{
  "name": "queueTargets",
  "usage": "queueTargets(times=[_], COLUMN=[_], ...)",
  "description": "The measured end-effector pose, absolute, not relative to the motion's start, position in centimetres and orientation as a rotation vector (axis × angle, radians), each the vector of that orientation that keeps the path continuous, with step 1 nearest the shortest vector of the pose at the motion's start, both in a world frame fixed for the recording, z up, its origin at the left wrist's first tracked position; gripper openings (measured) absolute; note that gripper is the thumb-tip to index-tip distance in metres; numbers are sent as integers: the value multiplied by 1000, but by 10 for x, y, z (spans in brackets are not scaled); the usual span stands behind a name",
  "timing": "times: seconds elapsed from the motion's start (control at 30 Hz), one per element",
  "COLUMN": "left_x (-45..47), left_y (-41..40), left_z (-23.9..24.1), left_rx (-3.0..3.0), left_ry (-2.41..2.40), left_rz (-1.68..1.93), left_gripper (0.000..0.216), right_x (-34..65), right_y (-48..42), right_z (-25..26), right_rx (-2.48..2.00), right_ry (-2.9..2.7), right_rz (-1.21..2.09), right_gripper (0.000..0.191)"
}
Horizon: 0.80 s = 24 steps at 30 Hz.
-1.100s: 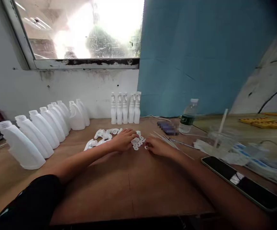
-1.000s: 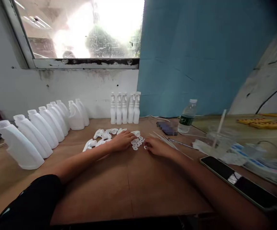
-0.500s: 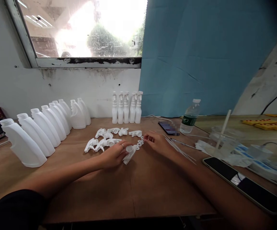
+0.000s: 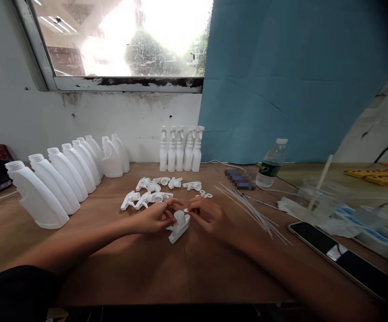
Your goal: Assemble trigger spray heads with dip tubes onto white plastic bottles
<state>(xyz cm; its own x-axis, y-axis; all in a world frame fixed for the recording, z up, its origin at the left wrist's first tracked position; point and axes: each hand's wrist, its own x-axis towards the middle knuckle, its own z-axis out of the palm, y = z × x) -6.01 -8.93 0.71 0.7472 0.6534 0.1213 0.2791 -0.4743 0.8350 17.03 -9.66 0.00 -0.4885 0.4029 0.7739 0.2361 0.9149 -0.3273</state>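
My left hand (image 4: 155,216) grips a white spray trigger head (image 4: 179,226) just above the wooden table (image 4: 180,268), threaded collar facing up. My right hand (image 4: 207,216) is pinched at that collar, holding a small white piece I cannot make out clearly. Behind the hands lie several loose trigger heads (image 4: 148,197) and a few small white rings (image 4: 205,194). Thin white dip tubes (image 4: 252,213) are spread to the right of my right hand.
A row of empty white bottles (image 4: 56,183) leans along the left side. Finished spray bottles (image 4: 180,150) stand by the wall. A water bottle (image 4: 272,163), a phone (image 4: 240,180), a second phone (image 4: 339,257) and plastic bags (image 4: 348,214) sit at right.
My left hand picked a trigger head from the pile and drew it toward me. My right hand left the rings and came to the trigger head's collar.
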Motion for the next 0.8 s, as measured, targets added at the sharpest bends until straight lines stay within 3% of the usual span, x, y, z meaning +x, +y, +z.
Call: queueTargets(times=[0.17,0.4,0.63,0.8], left_x=[-68,-64,-65,-71], left_y=[-95,-96,-108,-110], left_z=[36,30,5,-22], left_rx=[2331,2261,2310,2699], left_ry=[698,575,817,730], left_rz=[285,356,880,868], left_gripper=[45,49,19,42], right_x=[170,169,172,169], right_y=[-98,-102,-101,-106], right_z=[0,-2,-9,-13], right_rx=[-385,-208,-292,-323], right_ry=[-2109,-2323,-2313,-2364], right_rz=[172,345,351,272], right_gripper=[16,21,15,16])
